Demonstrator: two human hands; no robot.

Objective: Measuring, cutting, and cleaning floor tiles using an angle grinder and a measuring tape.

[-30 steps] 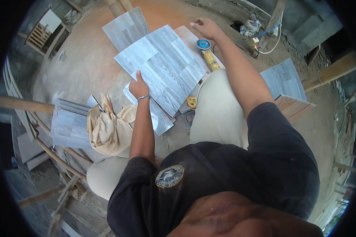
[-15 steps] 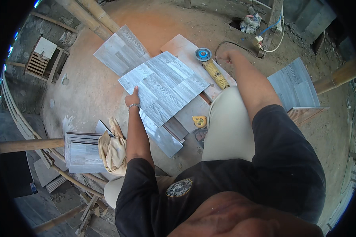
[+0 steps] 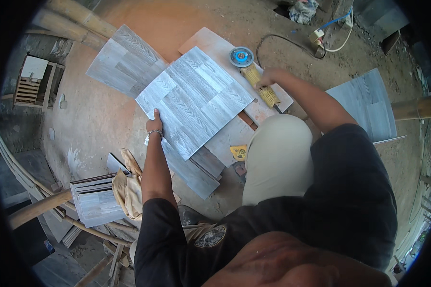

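A large grey wood-patterned tile (image 3: pixel 196 100) lies at an angle in front of me, on top of other boards. My left hand (image 3: pixel 154 122) grips its near left edge, thumb on top and fingers hidden beneath. To the right of the tile, a yellow angle grinder (image 3: pixel 265 94) with a blue-centred disc (image 3: pixel 241 57) rests on a pale, dusty slab (image 3: pixel 203 40). Curled over the middle of the grinder's body is my right hand (image 3: pixel 273 77); its fingertips are partly hidden. A second grey tile (image 3: pixel 127 60) sticks out beyond the big one at the far left.
Stacked tiles (image 3: pixel 98 203) with a beige cloth (image 3: pixel 128 193) stand at the left. More tile (image 3: pixel 366 107) leans by a bamboo pole (image 3: pixel 414 108) at the right. A cord (image 3: pixel 292 41) runs to a socket block (image 3: pixel 316 35). A yellow piece (image 3: pixel 238 152) lies near my knee.
My right hand has come down from beyond the grinder onto its body. My left hand stays on the tile's edge. The whole view has shifted slightly.
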